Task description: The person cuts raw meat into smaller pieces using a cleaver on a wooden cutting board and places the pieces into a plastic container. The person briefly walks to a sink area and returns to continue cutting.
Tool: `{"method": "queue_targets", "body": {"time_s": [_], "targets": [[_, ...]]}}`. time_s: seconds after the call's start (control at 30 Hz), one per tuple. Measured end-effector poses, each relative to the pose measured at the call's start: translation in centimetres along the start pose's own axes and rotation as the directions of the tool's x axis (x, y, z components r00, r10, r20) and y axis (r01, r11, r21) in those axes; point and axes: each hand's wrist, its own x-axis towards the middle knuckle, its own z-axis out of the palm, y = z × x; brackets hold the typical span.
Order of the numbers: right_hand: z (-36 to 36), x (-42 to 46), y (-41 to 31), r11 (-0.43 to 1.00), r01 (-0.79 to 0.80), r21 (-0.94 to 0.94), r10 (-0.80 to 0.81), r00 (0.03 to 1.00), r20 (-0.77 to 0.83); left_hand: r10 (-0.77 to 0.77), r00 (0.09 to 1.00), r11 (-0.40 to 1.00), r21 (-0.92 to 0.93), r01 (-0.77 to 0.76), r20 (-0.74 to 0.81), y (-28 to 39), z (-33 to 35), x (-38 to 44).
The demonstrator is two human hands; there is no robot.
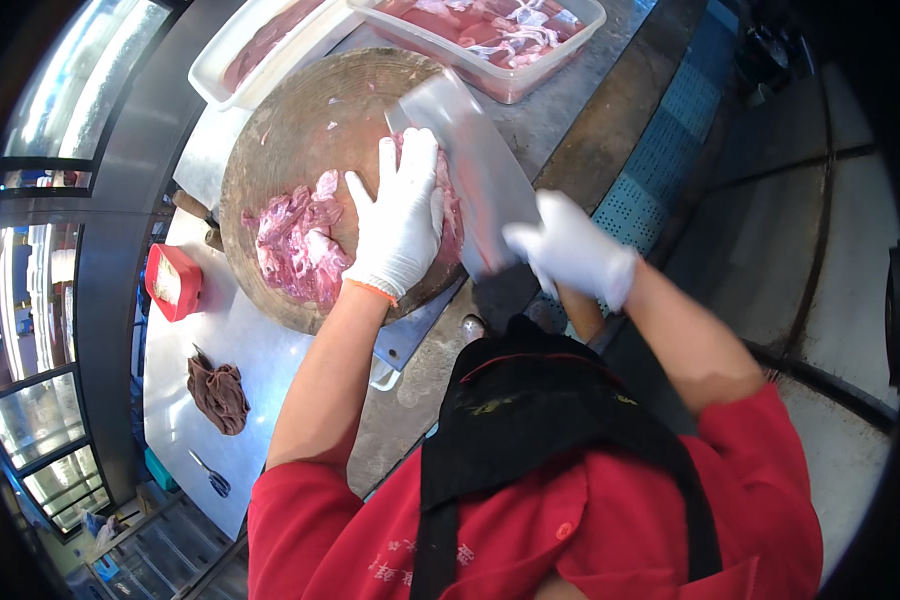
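My left hand (401, 217), in a white glove with an orange cuff, lies palm down on a piece of raw meat (451, 214), fingers spread. Much of that piece is hidden under the hand and behind the blade. My right hand (577, 247), also white-gloved and blurred, is closed on a broad cleaver (472, 165). Its wide blade stands along the right side of the meat, over the rim of a round wooden chopping block (300, 142). Left of my left hand, a pile of cut raw meat (296, 236) rests on the block.
Behind the block stand a clear plastic tub (495, 79) of meat in reddish liquid and a long white tub (214, 79) with meat. On the metal table (270, 375) are a red container (195, 277), a brown cloth (217, 394), scissors (214, 478) and a wooden-handled tool (191, 205).
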Motion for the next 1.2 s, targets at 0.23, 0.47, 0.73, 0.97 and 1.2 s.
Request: {"method": "queue_targets", "body": {"time_s": [0.23,0.47,0.73,0.97,1.2], "targets": [[1.0,0.2,0.7,0.995,0.018,0.101,-0.015,1.0,-0.027,-0.034,0.999,0.999,-0.012,0.034,-0.002,-0.3,0.2,0.7],[1.3,0.9,-1.3,0.996,-0.029,-0.082,0.028,0.999,-0.017,-0.032,0.999,0.994,0.105,0.029,0.027,-0.4,0.2,0.3],[2.1,-1.4,0.6,0.995,-0.022,-0.1,0.03,0.996,0.082,-0.061,0.996,0.994,0.093,0.054,0.069,-0.5,-0.7,0.8],[4.0,-6.2,4.1,0.998,-0.061,-0.003,0.061,0.987,0.15,0.021,1.0,0.975,0.22,-0.025,0.018,-2.5,-0.4,-1.1],[3.9,-8.3,3.6,0.997,0.016,-0.076,0.004,0.965,0.264,-0.108,0.992,0.993,-0.054,0.105,-0.064,-2.7,-4.5,-3.9]]}}
